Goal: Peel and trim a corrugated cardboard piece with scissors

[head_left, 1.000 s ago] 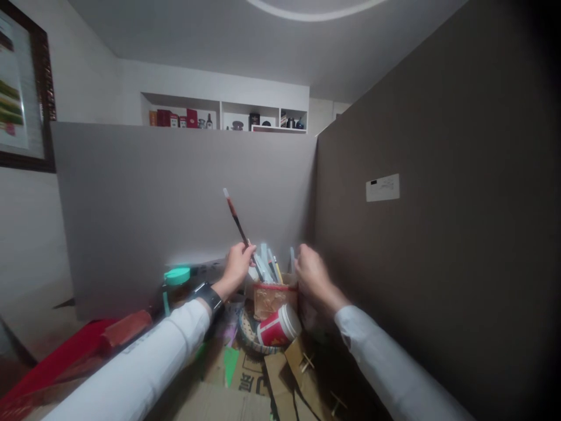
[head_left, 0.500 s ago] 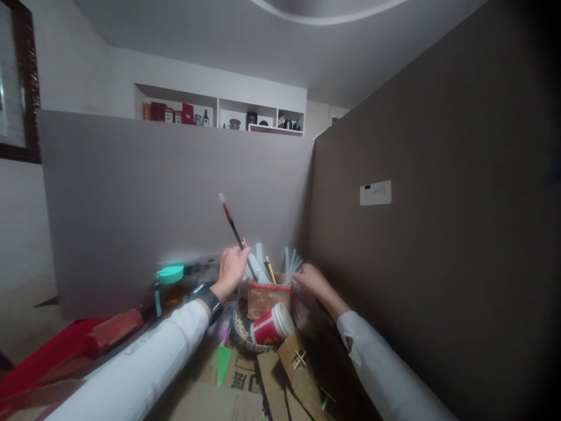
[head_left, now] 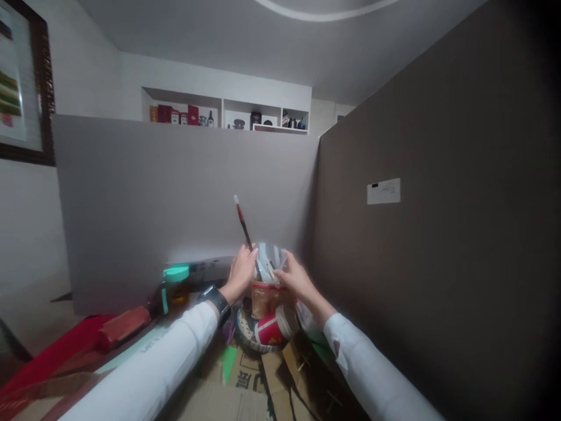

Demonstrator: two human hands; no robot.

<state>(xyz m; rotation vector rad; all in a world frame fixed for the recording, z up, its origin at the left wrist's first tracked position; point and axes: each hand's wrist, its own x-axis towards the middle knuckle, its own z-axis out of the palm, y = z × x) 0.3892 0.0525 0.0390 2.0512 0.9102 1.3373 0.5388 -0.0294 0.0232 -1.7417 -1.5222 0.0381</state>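
A pen holder (head_left: pixel 264 299) with a reddish rim stands ahead of me, with pale translucent strips (head_left: pixel 263 257) sticking up from it. My left hand (head_left: pixel 242 270), wearing a dark wristband, is closed at the holder's left side. Its fingers are on a brush (head_left: pixel 244 228) with a dark handle and white tip, leaning up to the left. On the right, my right hand (head_left: pixel 295 278) has its thumb and fingers curled on more translucent strips (head_left: pixel 278 256) above the rim. Parts of the holder's contents are hidden by my fingers.
A red paper cup (head_left: pixel 268 330) with a white lid lies on its side in a round patterned dish (head_left: pixel 245 333). Cardboard pieces (head_left: pixel 239 403) cover the front. A jar with a teal lid (head_left: pixel 176 272) stands left. Grey panels (head_left: pixel 184 187) enclose the back and right.
My right hand has moved inward to the left, and the strips on that side now stand closer in. The brush has become more upright beside my left hand. The view has shifted slightly.
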